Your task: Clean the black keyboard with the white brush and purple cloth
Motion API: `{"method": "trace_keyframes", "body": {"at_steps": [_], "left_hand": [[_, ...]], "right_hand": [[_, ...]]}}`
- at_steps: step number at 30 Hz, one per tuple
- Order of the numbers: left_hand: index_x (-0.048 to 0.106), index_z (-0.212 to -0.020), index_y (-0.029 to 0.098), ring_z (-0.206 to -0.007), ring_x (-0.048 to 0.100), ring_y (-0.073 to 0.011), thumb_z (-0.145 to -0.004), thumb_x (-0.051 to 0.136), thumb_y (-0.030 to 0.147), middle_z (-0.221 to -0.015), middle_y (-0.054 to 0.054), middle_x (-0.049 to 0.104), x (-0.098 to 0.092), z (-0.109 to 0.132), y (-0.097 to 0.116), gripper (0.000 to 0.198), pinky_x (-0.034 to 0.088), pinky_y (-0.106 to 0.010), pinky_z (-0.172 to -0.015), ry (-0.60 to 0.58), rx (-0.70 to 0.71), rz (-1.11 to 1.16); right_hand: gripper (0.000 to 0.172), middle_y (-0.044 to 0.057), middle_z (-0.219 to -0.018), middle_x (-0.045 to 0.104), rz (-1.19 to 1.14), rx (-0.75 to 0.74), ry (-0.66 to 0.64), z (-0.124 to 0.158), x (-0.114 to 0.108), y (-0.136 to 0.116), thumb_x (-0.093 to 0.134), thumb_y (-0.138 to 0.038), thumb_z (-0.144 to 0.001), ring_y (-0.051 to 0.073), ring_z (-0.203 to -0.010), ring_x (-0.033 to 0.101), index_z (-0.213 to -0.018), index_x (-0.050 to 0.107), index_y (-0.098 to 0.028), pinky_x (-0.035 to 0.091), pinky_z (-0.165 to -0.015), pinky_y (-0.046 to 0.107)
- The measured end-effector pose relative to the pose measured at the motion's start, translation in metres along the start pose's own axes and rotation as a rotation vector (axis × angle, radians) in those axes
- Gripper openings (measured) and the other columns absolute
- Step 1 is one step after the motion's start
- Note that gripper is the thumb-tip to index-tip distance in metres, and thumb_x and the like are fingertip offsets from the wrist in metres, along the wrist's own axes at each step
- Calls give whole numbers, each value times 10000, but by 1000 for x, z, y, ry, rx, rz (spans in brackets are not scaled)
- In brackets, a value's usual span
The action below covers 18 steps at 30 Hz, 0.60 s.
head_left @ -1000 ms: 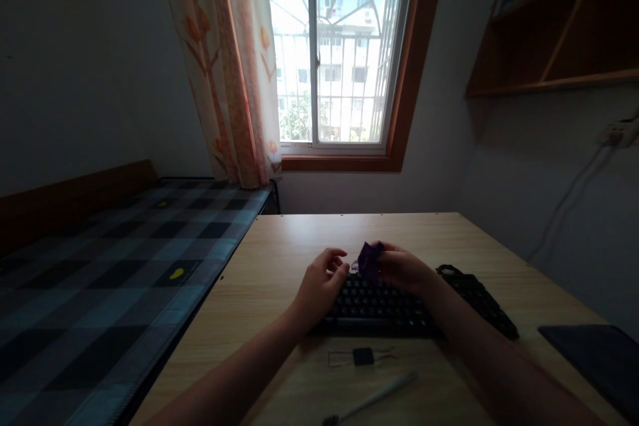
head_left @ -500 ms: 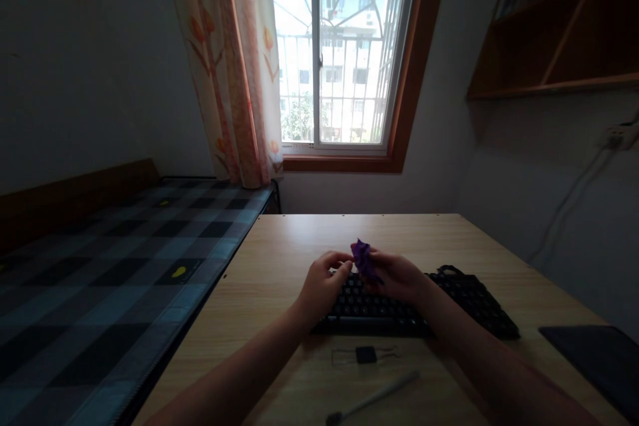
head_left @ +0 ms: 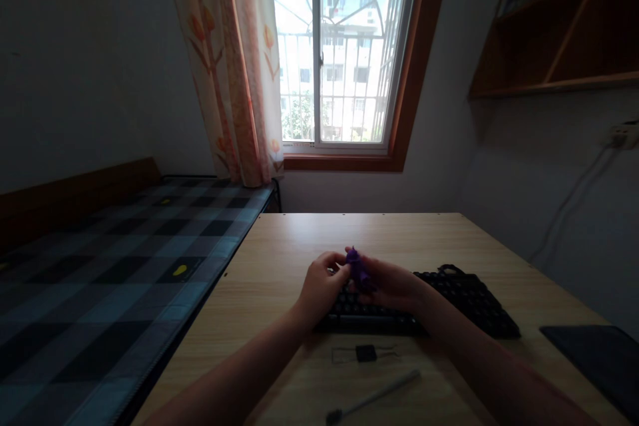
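A crumpled purple cloth (head_left: pixel 358 271) is bunched in my right hand (head_left: pixel 392 283), whose fingers are closed round it. Close on its left, my left hand (head_left: pixel 324 283) has thumb and forefinger drawn together against the cloth's edge. Whatever lies between those left fingertips is hidden. Both hands are held over a black keyboard (head_left: pixel 374 325), covering much of its left and middle keys. In front of the keyboard lies a small tool with a black block and wire loops, like a keycap puller (head_left: pixel 366 353). Nearer still is a thin brush (head_left: pixel 377 397) with a dark head.
The pale wooden table (head_left: pixel 299 233) stands below a window (head_left: pixel 349 46). A dark mat (head_left: pixel 589 359) lies at its right edge. On the left is a bed with a checked cover (head_left: pixel 124 266). A wooden shelf (head_left: pixel 539 73) hangs on the right wall.
My right hand and the cloth have shifted slightly left and down, and the cloth is turned and sits closer against my left fingers. My left hand stays nearly in place.
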<state>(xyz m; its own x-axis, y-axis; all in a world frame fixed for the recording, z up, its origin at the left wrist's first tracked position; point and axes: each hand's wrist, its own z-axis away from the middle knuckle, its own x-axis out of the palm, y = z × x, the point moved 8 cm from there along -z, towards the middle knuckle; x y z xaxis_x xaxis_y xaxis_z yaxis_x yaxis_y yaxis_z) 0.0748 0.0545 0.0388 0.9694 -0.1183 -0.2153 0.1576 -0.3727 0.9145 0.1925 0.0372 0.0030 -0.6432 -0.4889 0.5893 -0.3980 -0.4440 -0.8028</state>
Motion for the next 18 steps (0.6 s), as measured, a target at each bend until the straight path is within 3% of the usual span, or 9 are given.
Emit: {"method": "trace_keyframes", "body": {"at_steps": [4, 7, 13, 18], "left_hand": [[685, -807, 159, -762, 636, -189, -758, 682, 309, -780, -32, 683, -7, -2, -9, 158, 514, -294, -685, 58, -113, 242], [633, -807, 164, -750, 636, -179, -731, 687, 288, -797, -22, 659, -8, -2, -17, 155, 535, -292, -654, 105, -214, 455], [580, -835, 168, -746, 679, -188, -714, 704, 254, -791, -37, 674, 9, 1, -27, 194, 560, -295, -657, -36, -386, 748], [597, -871, 159, -689, 659, -166, -727, 681, 217, -784, -43, 678, 17, 4, -28, 176, 575, -291, -623, -122, -438, 773]], "right_hand": [[653, 43, -1204, 646, 62, -20, 10, 0, -4, -4, 801, -324, -814, 159, -919, 672, -1395, 502, -318, 553, -659, 242], [609, 58, -1234, 647, 73, -32, 95, -3, -15, -5, 768, -353, -841, 188, -1020, 657, -1392, 513, -312, 568, -751, 291], [625, 50, -1082, 710, 163, -114, 200, -6, -30, -9, 793, -369, -819, 165, -871, 671, -1386, 548, -272, 545, -757, 298], [655, 60, -1134, 708, 261, -132, 134, -5, -22, -9, 842, -302, -767, 201, -972, 694, -1359, 562, -278, 564, -824, 346]]}}
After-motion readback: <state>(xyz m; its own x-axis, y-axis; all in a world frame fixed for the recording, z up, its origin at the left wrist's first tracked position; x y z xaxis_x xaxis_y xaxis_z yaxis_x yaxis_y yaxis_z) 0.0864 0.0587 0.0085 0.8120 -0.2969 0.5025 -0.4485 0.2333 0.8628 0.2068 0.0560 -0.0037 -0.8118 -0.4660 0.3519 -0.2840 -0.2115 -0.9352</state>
